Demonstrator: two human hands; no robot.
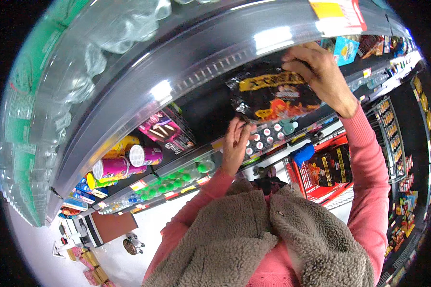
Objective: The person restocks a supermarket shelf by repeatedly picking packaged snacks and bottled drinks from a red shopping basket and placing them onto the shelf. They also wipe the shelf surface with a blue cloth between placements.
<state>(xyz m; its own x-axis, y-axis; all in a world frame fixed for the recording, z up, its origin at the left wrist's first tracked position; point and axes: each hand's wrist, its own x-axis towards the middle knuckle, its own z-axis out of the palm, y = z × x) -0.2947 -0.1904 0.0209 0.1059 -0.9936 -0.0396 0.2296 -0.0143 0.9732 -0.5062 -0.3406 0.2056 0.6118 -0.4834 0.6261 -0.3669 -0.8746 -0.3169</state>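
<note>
A black plastic food package [278, 91] with yellow lettering and a picture of food lies tilted at the front of a dark shelf. My right hand [309, 68] grips its upper right edge, the fingers bent over it. At its lower left corner is my left hand [237, 140], with the fingertips against the film; whether they pinch it cannot be told. Left of the package on the shelf stands a pink and black biscuit box [167, 131]. Capped bottles [267, 138] show on the shelf below, just right of my left hand.
A grey shelf edge [208, 57] curves above the hands, with wrapped bottles [25, 118] beyond it. Purple canisters [111, 168] stand further left. A red shopping cart [325, 193] at the lower right holds similar black packages [319, 168] and a blue item [303, 154].
</note>
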